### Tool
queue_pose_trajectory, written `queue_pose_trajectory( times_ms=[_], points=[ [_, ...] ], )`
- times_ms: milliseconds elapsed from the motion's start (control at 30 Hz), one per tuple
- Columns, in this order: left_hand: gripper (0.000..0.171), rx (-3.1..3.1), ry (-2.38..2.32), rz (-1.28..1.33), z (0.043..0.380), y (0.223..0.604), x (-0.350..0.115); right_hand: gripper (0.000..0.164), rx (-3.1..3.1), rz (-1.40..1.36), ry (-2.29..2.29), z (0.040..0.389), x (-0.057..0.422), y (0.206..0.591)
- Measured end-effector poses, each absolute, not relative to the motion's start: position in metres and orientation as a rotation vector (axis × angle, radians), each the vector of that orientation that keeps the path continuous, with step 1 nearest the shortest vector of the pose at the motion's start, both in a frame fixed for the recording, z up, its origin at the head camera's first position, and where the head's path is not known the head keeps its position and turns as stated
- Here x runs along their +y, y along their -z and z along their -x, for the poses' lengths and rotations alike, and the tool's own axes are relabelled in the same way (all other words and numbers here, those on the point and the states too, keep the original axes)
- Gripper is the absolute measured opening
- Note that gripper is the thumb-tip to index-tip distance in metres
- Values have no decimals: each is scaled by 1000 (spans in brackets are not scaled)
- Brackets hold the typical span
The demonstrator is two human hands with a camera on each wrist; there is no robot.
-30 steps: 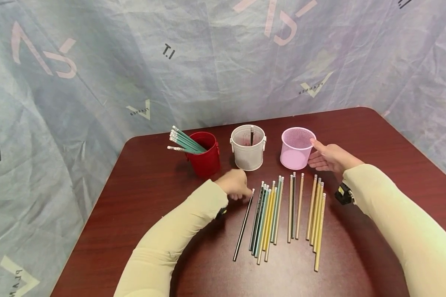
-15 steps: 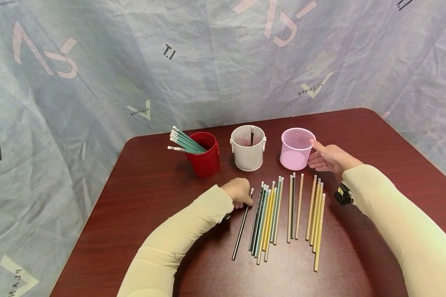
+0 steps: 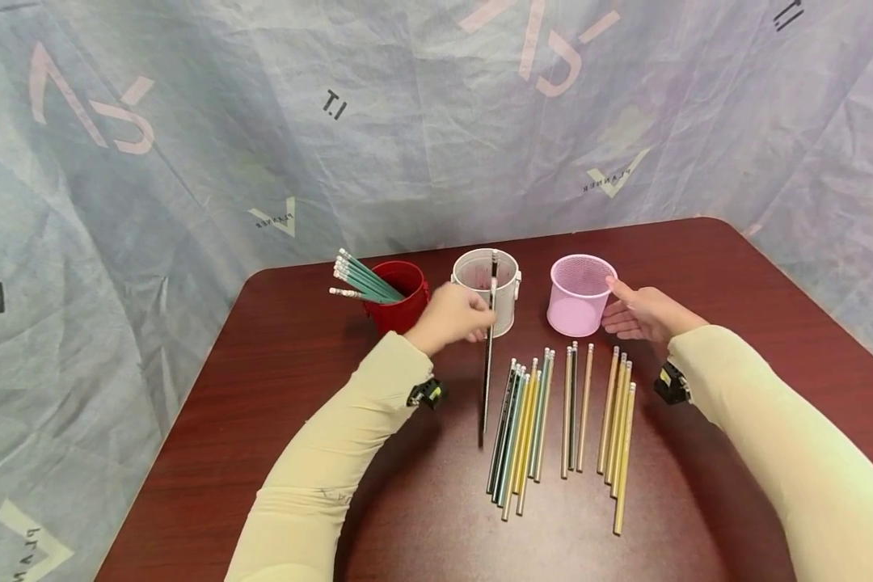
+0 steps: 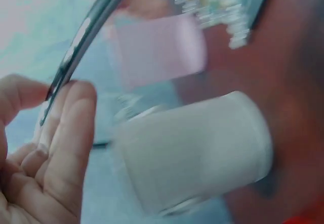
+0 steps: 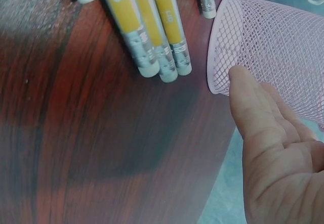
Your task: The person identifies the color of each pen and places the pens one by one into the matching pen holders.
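My left hand [image 3: 454, 315] pinches a black pencil [image 3: 488, 372] between thumb and fingers, just in front of the white bucket [image 3: 507, 307]. The pencil hangs nearly upright, its white eraser end on top. Inside that bucket stands another black pencil [image 3: 494, 260]. The left wrist view is blurred, but the held pencil [image 4: 83, 39] shows at the fingertips, with the white bucket [image 4: 192, 153] beside them. At the right, my right hand [image 3: 643, 314] has its fingers extended against the side of a pink mesh cup [image 3: 577, 315]; the mesh [image 5: 283, 47] shows clearly in the right wrist view.
A red bucket [image 3: 407, 311] with several green pencils [image 3: 367, 280] leaning out stands at the left. Loose yellow pencils [image 3: 527, 428], gold pencils [image 3: 618, 436] and dark ones lie in groups on the dark red table [image 3: 276, 388]. Behind hangs a grey printed cloth [image 3: 436, 145].
My left hand has taken hold of the black pencil at the row's left end, lifted it off the table and carried it forward to the white bucket. My right hand stays at the pink cup.
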State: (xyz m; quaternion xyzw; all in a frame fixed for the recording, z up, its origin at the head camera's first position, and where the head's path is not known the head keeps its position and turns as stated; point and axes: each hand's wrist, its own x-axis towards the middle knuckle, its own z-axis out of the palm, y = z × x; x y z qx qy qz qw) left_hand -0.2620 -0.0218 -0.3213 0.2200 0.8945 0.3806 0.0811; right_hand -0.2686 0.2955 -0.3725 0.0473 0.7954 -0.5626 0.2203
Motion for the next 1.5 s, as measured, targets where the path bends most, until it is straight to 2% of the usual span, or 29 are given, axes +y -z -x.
queue_pose_trajectory(
  times_ms=[200,400,700,1000,1500],
  points=[
    [14,2831,-1602,-726,263,282,-29,89,2198,-123,1568,267,298,371],
    [18,2877,-1977,-660,264,270,-22,88,2195,-122,1568,267,299,373],
    [18,3131,-1892,-727,276,268,-19,87,2193,-127,1565,268,298,375],
    [19,3176,-1909,-568,290,276,-32,88,2276,-98,1525,267,294,371],
    [19,3246,-1402,-585,294,292,-27,89,2289,-109,1533,265,294,373]
  ],
)
